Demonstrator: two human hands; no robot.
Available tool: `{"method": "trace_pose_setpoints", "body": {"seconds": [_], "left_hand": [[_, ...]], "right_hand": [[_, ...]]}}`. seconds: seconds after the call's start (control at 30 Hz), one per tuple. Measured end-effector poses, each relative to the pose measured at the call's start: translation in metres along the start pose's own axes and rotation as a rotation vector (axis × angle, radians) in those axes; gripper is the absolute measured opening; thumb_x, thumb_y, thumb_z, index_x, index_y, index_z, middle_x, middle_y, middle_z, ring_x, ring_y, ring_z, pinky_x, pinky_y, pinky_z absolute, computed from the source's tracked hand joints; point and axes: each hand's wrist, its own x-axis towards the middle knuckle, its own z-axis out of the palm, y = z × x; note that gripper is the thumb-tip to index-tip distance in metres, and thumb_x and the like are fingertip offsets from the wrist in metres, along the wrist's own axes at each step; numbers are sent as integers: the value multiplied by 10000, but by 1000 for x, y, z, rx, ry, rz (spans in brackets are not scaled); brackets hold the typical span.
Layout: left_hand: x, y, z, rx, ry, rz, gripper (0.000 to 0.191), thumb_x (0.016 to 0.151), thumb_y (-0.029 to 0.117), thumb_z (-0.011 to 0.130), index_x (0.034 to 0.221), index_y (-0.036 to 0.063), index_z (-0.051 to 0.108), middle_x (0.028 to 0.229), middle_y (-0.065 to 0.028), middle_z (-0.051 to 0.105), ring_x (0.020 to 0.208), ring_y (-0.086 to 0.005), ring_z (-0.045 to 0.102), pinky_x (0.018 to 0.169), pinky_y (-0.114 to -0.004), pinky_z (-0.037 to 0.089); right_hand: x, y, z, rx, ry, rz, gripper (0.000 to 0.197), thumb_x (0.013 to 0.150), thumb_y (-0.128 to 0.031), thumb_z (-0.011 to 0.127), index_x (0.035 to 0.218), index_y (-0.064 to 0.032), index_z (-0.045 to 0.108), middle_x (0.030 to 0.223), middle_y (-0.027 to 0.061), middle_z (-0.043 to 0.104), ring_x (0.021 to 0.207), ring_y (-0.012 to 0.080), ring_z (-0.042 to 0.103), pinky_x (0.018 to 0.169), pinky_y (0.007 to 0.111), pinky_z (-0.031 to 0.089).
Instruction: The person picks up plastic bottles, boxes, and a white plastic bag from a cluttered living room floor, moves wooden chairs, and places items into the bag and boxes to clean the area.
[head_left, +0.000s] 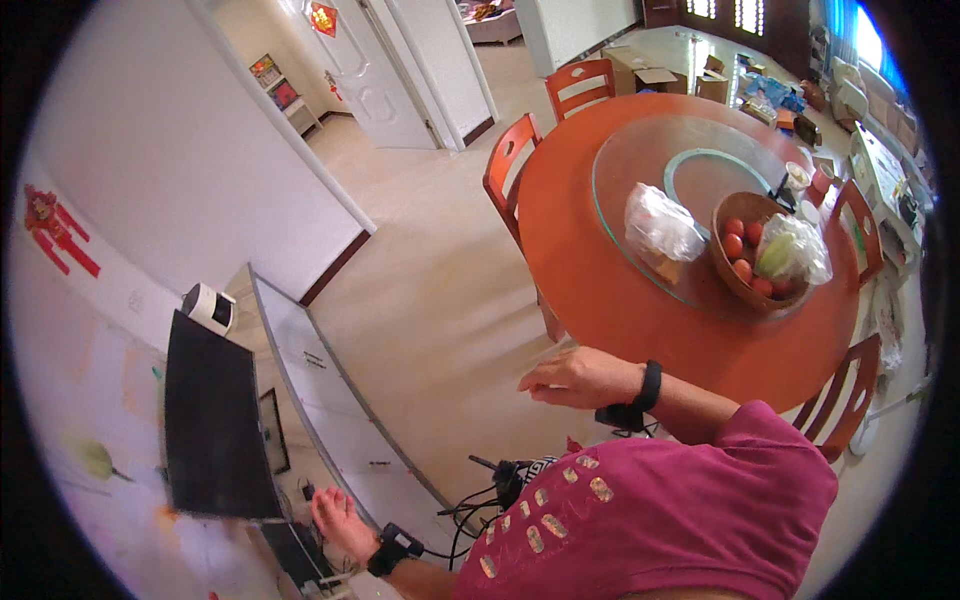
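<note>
My left hand (343, 526), with a black wrist strap, is at the lower left, beside a dark monitor (217, 424) and the near end of a long glass-topped cabinet (337, 390). Its fingers are spread and nothing is in it. My right hand (574, 379), also with a black wrist strap, is bent in front of the pink shirt, over the floor near the round table's edge. Its fingers are loosely curved, thumb apart, and I see nothing in it. Black cables (476, 514) hang between my hands, close to the shirt.
The round wooden table (555, 247) bears a glass turntable with a white plastic bag (660, 225) and a wicker basket (721, 259) of tomatoes and a bagged green vegetable. Red wooden chairs (504, 161) surround it. Cardboard boxes (637, 64) lie beyond. A white door (382, 97) stands ajar.
</note>
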Motion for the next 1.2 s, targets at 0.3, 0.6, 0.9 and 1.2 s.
{"method": "trace_pose_setpoints", "body": {"seconds": [0.3, 0.6, 0.9, 1.2], "left_hand": [[246, -64, 37, -33, 74, -72, 400, 863, 322, 624, 1170, 92, 510, 1047, -38, 561, 939, -161, 511, 812, -299, 402], [479, -68, 248, -89, -270, -63, 352, 871, 291, 632, 1133, 85, 518, 986, -30, 587, 885, -136, 530, 754, -283, 412], [527, -105, 528, 33, -838, -119, 169, 929, 202, 551, 1052, 87, 542, 931, -24, 598, 837, -120, 551, 756, -270, 421], [647, -134, 751, 265, -874, 155, 239, 946, 240, 528, 1096, 55, 544, 935, -40, 594, 878, -126, 547, 780, -268, 423]], "right_hand": [[176, 88, 68, -57, -24, 76, 205, 887, -182, 542, 1045, -59, 584, 872, 133, 631, 812, 331, 611, 704, 427, 491], [341, 141, 62, -257, 160, 235, 218, 886, -174, 565, 1051, -35, 593, 844, 118, 627, 784, 301, 618, 706, 399, 498], [442, 288, 29, -217, 249, 412, 204, 894, -197, 529, 1031, -59, 590, 875, 150, 634, 784, 332, 615, 688, 427, 486], [594, 482, -72, -212, 292, 399, 234, 884, -192, 546, 1073, -55, 569, 903, 130, 628, 854, 327, 600, 750, 418, 481]]}}
